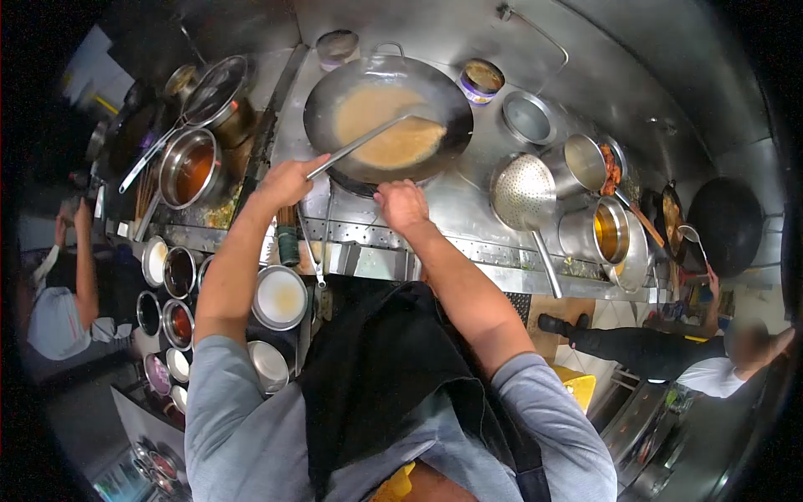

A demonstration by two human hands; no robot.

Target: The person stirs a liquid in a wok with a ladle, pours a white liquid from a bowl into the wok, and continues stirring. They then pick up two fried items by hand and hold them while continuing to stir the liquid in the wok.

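My left hand [288, 181] is wrapped round the long metal handle of a ladle [360, 144]. The ladle's head dips into pale brown liquid [376, 117] inside a large dark wok [322, 117]. At the wok's near edge, my right hand [403, 206] is closed with its fingers curled against the rim. My fingers hide exactly what part they grip there. A loop handle [388, 46] stands up on the wok's far side.
Right of the wok lie a perforated strainer [523, 192], metal pots [577, 163] and an opened can [482, 79]. At left are a saucepan of reddish-brown liquid [191, 167] and several seasoning containers [178, 272]. One person [669, 351] stands at right, another [63, 309] at left.
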